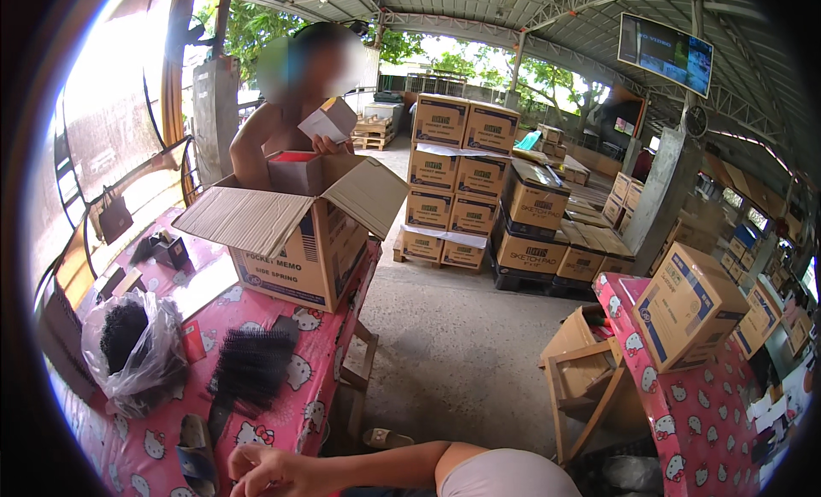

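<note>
My right arm reaches leftward along the lower edge. My right hand point(272, 472) is over the near edge of the pink-covered table point(295, 393). Its fingers are bent and apart, with nothing visible in them; the picture's edge cuts off its lower part. My left hand is out of view. Beside my right hand lies a dark blue item with a tan part point(197, 457), its kind unclear. Farther in is a bundle of black spiral coils point(251, 370). A clear plastic bag point(160, 364) holds more black coils. An open cardboard carton point(295, 262) stands at the table's far end.
Behind the carton, another person point(256, 150) holds a small white box point(328, 121) above it. Stacked cartons point(451, 168) stand on pallets across the concrete floor. To the right, a closed carton point(689, 309) sits on a second pink-covered table point(684, 407). A sandal point(386, 438) lies on the floor.
</note>
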{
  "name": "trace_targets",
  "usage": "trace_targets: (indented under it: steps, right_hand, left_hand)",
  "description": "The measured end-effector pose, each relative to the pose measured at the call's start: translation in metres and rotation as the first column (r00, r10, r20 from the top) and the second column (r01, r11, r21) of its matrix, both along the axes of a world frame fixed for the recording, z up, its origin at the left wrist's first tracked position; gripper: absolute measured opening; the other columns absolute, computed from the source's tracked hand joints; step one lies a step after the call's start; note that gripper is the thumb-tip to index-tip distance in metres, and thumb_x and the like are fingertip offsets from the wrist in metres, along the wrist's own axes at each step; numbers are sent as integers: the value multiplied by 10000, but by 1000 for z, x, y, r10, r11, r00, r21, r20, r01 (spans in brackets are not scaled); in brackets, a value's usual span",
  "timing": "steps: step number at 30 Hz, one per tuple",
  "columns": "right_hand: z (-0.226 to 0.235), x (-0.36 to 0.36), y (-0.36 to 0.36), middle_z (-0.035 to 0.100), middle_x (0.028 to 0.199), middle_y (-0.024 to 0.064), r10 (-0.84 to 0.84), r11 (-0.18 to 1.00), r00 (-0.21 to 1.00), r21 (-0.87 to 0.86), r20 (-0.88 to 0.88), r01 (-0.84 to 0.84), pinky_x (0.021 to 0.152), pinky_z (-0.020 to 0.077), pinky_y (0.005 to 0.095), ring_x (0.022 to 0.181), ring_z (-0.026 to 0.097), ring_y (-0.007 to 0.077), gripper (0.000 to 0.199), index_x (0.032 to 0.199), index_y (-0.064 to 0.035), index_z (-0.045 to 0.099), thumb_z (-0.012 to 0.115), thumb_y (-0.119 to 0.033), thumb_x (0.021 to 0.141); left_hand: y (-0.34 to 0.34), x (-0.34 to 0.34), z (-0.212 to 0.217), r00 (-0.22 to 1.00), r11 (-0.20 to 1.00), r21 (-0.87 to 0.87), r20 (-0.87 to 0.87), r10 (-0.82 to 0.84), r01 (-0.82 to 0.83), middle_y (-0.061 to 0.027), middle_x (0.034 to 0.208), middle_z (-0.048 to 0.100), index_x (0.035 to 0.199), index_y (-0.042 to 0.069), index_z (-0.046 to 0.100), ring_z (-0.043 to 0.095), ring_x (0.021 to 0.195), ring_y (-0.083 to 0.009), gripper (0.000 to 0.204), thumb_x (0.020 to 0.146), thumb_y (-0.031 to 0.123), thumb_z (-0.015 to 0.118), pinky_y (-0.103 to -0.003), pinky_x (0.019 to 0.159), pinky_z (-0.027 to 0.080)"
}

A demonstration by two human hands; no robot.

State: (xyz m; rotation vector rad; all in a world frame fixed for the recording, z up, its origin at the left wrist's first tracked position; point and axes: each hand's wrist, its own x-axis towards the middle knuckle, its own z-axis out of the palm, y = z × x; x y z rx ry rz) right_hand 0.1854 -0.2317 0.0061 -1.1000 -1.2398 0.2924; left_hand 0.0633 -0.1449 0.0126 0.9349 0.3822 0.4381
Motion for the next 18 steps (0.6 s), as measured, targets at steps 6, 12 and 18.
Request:
trace_targets:
  steps: [6, 12, 18]
  right_hand:
    - [-6, -21, 20, 402, 1116, 106, 209, 977, 927, 113, -313, -182, 810, 407, 309, 936, 496, 198, 54, 796, -49, 643, 639, -80, 840]
    - [-10, -14, 10, 529, 857, 48, 20, 999, 986, -32, -164, -25, 611, 419, 227, 717, 543, 103, 171, 806, 2, 596, 665, -150, 845]
    - [5, -7, -2, 583, 698, 17, 184, 929, 949, -270, -257, -253, 559, 429, 235, 657, 546, 73, 205, 803, 24, 579, 667, -160, 824]
  left_hand:
    - [11, -5, -23, 997, 974, 214, 14, 74, -76, 3, 766, 541, 919, 18, 614, 464, 631, -71, 259, 940, 274, 583, -198, 572, 370]
    - [30, -17, -12, 997, 743, 666, 16, 71, -64, 28, 673, 429, 811, 53, 557, 415, 602, -65, 320, 950, 341, 557, -211, 513, 322]
    - [39, -28, -11, 1000, 721, 693, -18, 14, 2, 31, 662, 458, 824, 51, 579, 408, 568, -51, 220, 945, 233, 556, -212, 495, 309]
